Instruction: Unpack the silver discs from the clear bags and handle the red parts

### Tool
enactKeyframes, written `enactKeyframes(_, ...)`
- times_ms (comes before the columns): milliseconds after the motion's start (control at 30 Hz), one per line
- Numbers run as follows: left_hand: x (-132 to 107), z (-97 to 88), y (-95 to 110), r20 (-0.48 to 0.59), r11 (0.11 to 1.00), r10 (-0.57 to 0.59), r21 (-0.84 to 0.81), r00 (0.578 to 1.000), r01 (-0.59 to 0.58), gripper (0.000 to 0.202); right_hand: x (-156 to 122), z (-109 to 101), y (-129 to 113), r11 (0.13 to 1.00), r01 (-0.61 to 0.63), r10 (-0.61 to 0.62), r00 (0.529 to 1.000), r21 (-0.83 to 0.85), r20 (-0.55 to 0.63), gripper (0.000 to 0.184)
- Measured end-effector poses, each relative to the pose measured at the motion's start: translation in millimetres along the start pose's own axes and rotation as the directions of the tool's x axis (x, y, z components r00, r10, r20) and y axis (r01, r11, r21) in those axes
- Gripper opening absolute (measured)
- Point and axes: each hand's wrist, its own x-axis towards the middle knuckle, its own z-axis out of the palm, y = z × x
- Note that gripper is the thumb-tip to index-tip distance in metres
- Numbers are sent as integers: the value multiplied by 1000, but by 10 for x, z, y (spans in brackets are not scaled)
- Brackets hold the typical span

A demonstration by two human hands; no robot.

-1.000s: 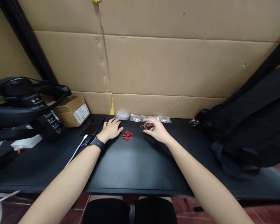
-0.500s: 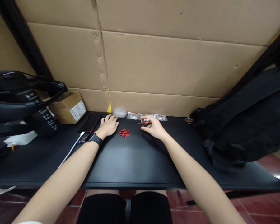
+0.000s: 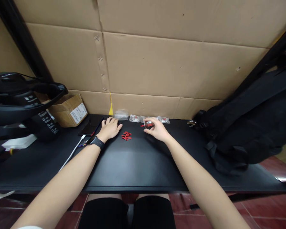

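My left hand [image 3: 110, 128] lies flat on the black table [image 3: 138, 162], fingers stretched out, holding nothing; a black watch [image 3: 97, 142] is on its wrist. Just to its right sits a small pile of red clips [image 3: 126, 136]. My right hand [image 3: 156, 129] is further right, its fingers pinched round a small clear packet with red parts [image 3: 147, 124]. Behind both hands, several small clear packets [image 3: 135, 118] lie in a row along the cardboard wall [image 3: 171, 70].
A black headset [image 3: 21, 101] and a small cardboard box [image 3: 70, 109] stand at the left. A dark phone [image 3: 91, 124] and a white cable [image 3: 72, 152] lie near my left wrist. A black bag [image 3: 250, 124] fills the right side.
Both hands stay almost where they were. The view has shifted slightly, so everything sits a little higher and further left in the picture.
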Motion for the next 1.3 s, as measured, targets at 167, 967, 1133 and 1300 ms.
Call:
enactKeyframes(167, 3, -118, 19, -155, 1000, -18, 13, 988, 21, 46, 8, -11, 5, 1000, -5, 5, 1000, -3, -3, 49)
enactKeyframes(967, -496, -362, 966, -104, 746, 558, -372, 823, -552, 14, 31, -321, -15, 952, 86, -122, 987, -293, -106, 41)
enactKeyframes(1133, -573, -392, 957, 38, 682, 664, -440, 747, -584, 15, 12, -385, -53, 959, 36, -67, 993, -283, -101, 44)
enactKeyframes(1300, -564, -320, 891, 108, 715, 666, -374, 738, -591, 37, -46, -499, -177, 973, -130, 149, 985, -193, 89, 59)
